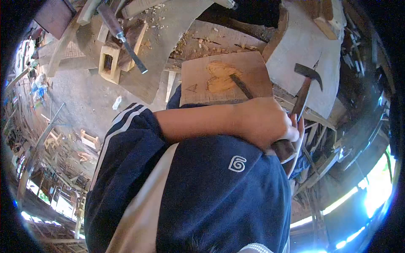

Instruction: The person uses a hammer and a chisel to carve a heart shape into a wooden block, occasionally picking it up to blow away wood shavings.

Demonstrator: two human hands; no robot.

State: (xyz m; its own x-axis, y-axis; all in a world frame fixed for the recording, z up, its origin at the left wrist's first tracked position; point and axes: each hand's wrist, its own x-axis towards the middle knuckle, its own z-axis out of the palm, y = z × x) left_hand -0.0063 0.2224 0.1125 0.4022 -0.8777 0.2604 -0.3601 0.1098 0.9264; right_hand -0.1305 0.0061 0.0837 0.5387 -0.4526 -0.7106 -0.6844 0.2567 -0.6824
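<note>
The left hand (263, 120) is closed around a dark, flat-bladed chisel (241, 86), its tip on the pale carved patch of a brown rectangular wooden board (192, 78) before the person's torso. The right hand (301, 126), partly hidden, grips a wooden-handled claw hammer (302, 96), head raised beside the board. Farther left, a brown-handled metal chisel (112, 22) lies near a pale wooden block with a rectangular hole (110, 78).

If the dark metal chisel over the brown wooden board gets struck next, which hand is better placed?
Probably the right hand: it seems to hold the dark-headed claw hammer, while the left hand grips the dark metal chisel, its blade over the carved brown wooden board.
</note>
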